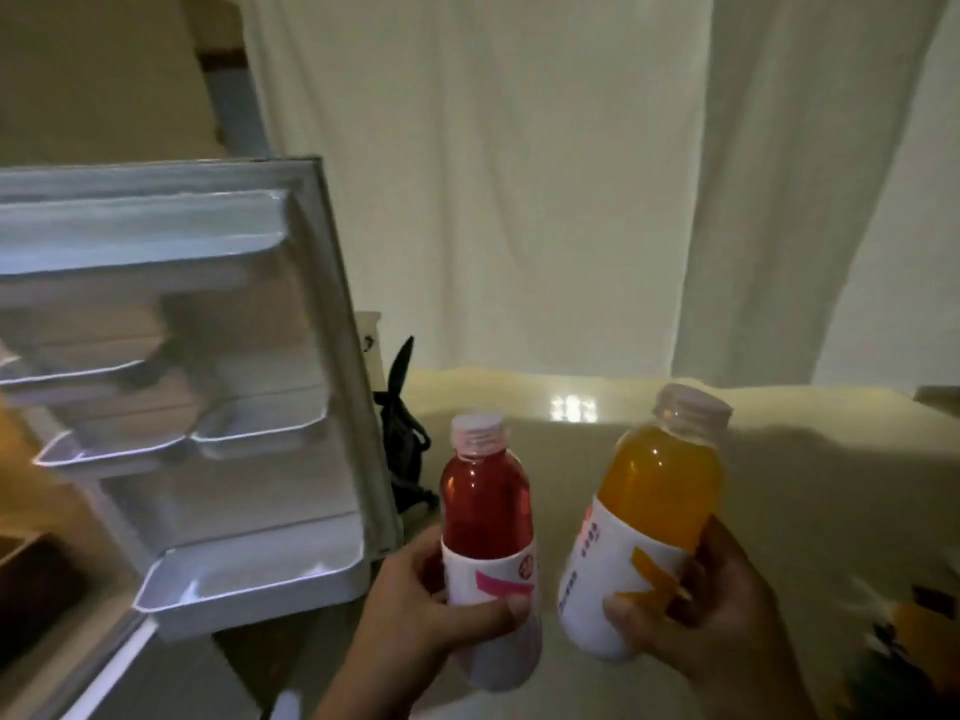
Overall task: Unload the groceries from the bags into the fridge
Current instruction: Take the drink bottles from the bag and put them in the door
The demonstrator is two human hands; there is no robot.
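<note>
My left hand point(415, 610) grips a bottle of red drink point(485, 504) with a pink cap and a white label, held upright low in the middle. My right hand point(722, 621) grips a bottle of orange drink point(660, 485), larger in view and tilted a little to the right. To the left stands the open fridge door point(218, 387), its white inner side facing me. Its lowest door shelf point(249, 574) holds nothing and lies just left of my left hand. The fridge body is mostly out of view at the far left.
Two smaller door shelves point(182, 439) sit higher on the door. A black bag point(402, 439) stands on the floor behind the door's edge. A pale curtain point(519, 174) hangs behind. A patterned bag point(904, 646) shows at the lower right edge.
</note>
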